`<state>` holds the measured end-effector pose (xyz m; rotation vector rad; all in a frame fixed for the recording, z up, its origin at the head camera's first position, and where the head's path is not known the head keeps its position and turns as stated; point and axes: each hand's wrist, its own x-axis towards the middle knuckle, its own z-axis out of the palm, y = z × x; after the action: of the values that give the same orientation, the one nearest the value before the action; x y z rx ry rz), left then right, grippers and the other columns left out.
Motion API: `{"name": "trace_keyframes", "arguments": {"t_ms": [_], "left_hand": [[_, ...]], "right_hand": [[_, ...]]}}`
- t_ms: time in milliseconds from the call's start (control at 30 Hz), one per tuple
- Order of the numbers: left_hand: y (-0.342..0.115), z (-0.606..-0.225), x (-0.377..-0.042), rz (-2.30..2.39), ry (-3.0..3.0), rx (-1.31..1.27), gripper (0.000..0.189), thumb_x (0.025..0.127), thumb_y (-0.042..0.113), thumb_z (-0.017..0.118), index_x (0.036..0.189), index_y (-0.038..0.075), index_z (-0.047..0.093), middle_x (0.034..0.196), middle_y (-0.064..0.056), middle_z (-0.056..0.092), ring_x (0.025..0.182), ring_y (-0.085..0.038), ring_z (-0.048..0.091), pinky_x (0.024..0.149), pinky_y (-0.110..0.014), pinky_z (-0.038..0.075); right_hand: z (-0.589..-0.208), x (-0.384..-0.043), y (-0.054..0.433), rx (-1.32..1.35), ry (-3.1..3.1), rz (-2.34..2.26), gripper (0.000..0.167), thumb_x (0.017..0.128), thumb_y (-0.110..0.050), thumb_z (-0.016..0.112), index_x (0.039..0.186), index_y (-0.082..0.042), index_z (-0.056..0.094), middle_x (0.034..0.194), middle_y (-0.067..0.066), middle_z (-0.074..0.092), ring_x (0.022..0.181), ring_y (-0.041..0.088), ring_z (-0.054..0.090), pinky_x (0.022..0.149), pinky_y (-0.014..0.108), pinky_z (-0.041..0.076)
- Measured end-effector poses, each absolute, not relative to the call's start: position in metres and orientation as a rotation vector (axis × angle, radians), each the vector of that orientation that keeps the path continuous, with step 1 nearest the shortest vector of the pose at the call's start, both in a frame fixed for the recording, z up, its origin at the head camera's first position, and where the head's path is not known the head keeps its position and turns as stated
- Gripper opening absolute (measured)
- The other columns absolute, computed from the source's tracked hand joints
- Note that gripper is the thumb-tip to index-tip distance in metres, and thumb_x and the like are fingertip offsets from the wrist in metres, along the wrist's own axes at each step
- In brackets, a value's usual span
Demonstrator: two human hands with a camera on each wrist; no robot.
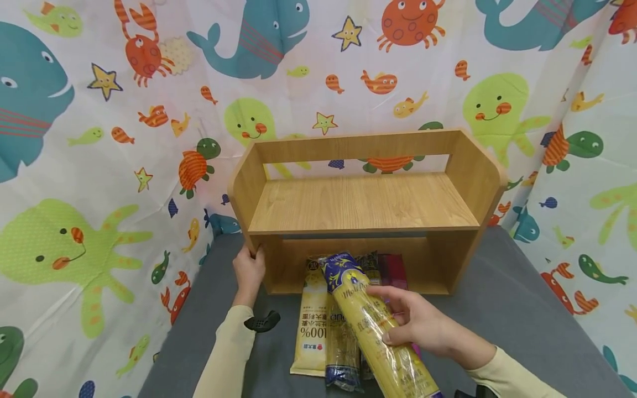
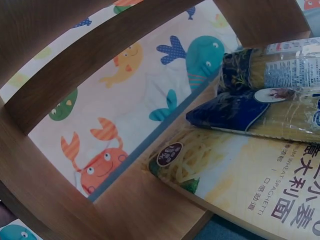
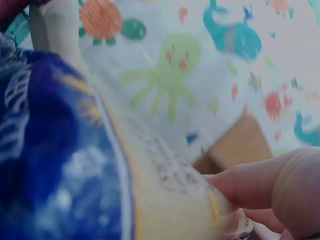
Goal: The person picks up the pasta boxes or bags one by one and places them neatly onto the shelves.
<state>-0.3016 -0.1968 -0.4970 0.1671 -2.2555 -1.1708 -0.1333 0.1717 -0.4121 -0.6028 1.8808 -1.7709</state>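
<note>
My right hand (image 1: pixel 423 320) holds a long yellow pasta packet (image 1: pixel 368 315) with a blue top, thumb on one side and fingers on the other. It slants over the other packets, its blue top toward the shelf. In the right wrist view the same packet (image 3: pixel 165 190) is blurred and close. My left hand (image 1: pixel 249 273) grips the lower left side panel of a wooden two-tier shelf (image 1: pixel 363 202). A cream spaghetti packet (image 1: pixel 311 331) lies partly in the lower tier, beside a clear pasta packet with blue ends (image 1: pixel 342 354).
A dark red packet (image 1: pixel 393 268) stands in the lower tier, partly behind the held one. The shelf sits on a grey tabletop (image 1: pixel 497 315). A curtain printed with sea animals (image 1: pixel 318 83) hangs behind and at both sides.
</note>
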Motion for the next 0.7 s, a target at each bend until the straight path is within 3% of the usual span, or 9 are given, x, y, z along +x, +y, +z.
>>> {"name": "trace_keyframes", "arguments": {"t_ms": [100,167,400,700], "left_hand": [[-0.196,-0.497,-0.302,-1.161,-2.254,0.17,0.025,0.098,0.016,0.063,0.111,-0.004,0.068,0.106,-0.027,0.075,0.093,-0.044,0.073,0.079,-0.058,0.056],[-0.196,-0.497,-0.302,-1.163,-2.258,0.175,0.024,0.098,0.015,0.063,0.111,-0.004,0.067,0.106,-0.028,0.074,0.093,-0.044,0.073,0.078,-0.058,0.056],[-0.196,-0.496,-0.302,-1.16,-2.258,0.17,0.023,0.097,0.016,0.062,0.108,-0.005,0.067,0.102,-0.029,0.074,0.09,-0.045,0.072,0.076,-0.058,0.055],[-0.197,-0.499,-0.303,-1.139,-2.232,0.153,0.02,0.096,0.013,0.064,0.103,-0.005,0.067,0.097,-0.029,0.074,0.086,-0.045,0.071,0.074,-0.059,0.054]], "right_hand": [[-0.382,-0.138,0.16,-0.625,1.865,-1.739,0.087,0.08,0.009,0.068,0.156,0.007,0.025,0.127,0.027,0.06,0.095,0.017,0.071,0.075,0.033,0.06],[-0.363,-0.144,0.152,-0.597,1.891,-1.725,0.087,0.081,0.01,0.068,0.157,0.005,0.026,0.121,0.023,0.062,0.096,0.019,0.071,0.076,0.034,0.06],[-0.323,-0.183,0.124,-0.383,2.054,-1.767,0.082,0.086,0.011,0.065,0.158,-0.005,0.03,0.132,0.034,0.057,0.099,0.026,0.071,0.082,0.04,0.06],[-0.316,-0.246,0.097,-0.034,2.133,-1.862,0.079,0.092,0.008,0.063,0.16,-0.017,0.03,0.13,0.024,0.052,0.102,0.032,0.066,0.078,0.04,0.059]]}}
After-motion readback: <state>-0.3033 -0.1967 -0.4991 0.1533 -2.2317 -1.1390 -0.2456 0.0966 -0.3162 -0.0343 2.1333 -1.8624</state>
